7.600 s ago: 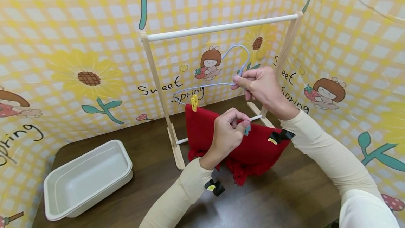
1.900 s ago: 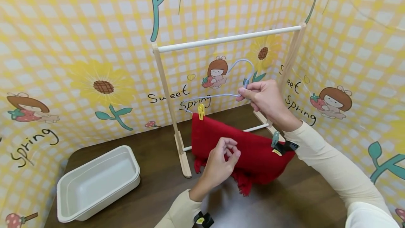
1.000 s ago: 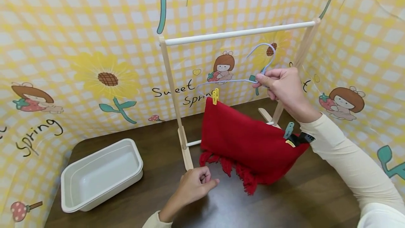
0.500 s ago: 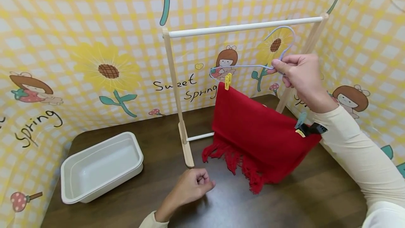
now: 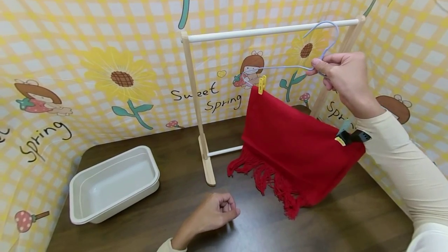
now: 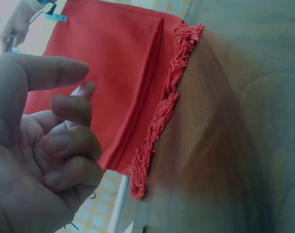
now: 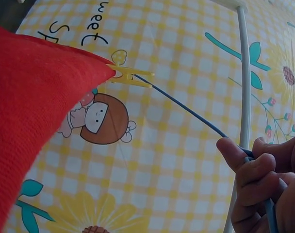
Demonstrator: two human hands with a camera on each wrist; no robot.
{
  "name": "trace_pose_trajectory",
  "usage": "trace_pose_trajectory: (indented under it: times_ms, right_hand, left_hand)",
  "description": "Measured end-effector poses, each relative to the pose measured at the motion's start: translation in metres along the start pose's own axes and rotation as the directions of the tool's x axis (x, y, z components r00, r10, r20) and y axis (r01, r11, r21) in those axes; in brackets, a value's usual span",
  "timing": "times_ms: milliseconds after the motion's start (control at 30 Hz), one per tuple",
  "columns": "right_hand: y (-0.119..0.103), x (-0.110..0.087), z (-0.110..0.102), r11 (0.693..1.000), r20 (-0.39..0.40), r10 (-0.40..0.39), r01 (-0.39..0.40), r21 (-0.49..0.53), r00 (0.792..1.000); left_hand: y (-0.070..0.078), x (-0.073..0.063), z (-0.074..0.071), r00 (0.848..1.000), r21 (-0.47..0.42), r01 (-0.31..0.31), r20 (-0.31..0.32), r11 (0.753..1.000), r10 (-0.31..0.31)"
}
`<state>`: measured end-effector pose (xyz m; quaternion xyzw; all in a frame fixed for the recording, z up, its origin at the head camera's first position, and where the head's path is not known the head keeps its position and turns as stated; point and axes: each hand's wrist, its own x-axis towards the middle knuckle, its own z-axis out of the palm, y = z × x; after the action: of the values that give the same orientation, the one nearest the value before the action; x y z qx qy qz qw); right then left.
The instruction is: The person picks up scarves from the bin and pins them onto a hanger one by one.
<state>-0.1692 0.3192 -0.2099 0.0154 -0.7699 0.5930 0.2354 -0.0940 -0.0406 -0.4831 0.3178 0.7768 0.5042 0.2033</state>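
My right hand [image 5: 350,81] pinches the light-blue wire clothes hanger [image 7: 188,110] at the neck below its hook. From the hanger hangs a folded red scarf [image 5: 294,139], tilted lower at the right, its fringe down. A yellow clothespin [image 5: 261,84] clips its left top corner. Near its right end sits a blue clothespin [image 6: 56,17], partly hidden by the wrist camera in the head view. In the head view the hook overlaps the rack's white top rod [image 5: 245,33]; I cannot tell if they touch. My left hand [image 5: 213,215], fingers loosely curled, holds nothing near the table front.
A wooden rack has its left post [image 5: 194,88] standing on the brown table [image 5: 175,158], with a lower white rod [image 5: 225,151] behind the scarf. At the left is a pale plastic basin [image 5: 113,184]. Yellow checked cloth [image 5: 147,7] covers the walls behind.
The left hand has left the blue clothespin on the scarf's right side and withdrawn down toward me. My right hand has raised the hanger and scarf up and rightward toward the top rod.
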Motion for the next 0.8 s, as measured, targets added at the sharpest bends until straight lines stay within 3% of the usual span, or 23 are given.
trace_pose_trajectory:
  times_ms: [267, 800]
  right_hand:
    - [-0.003, 0.008, -0.011, 0.999, -0.028, -0.013, 0.011, -0.049, 1.0]
    - [-0.005, 0.024, -0.019, 0.999, -0.058, 0.027, -0.028, -0.021, 0.998]
  left_hand:
    - [-0.003, -0.001, 0.002, 0.997, -0.004, -0.026, 0.074, 1.0, 0.027]
    - [-0.01, -0.002, 0.004, 0.996, 0.031, -0.061, 0.073, 0.998, 0.059]
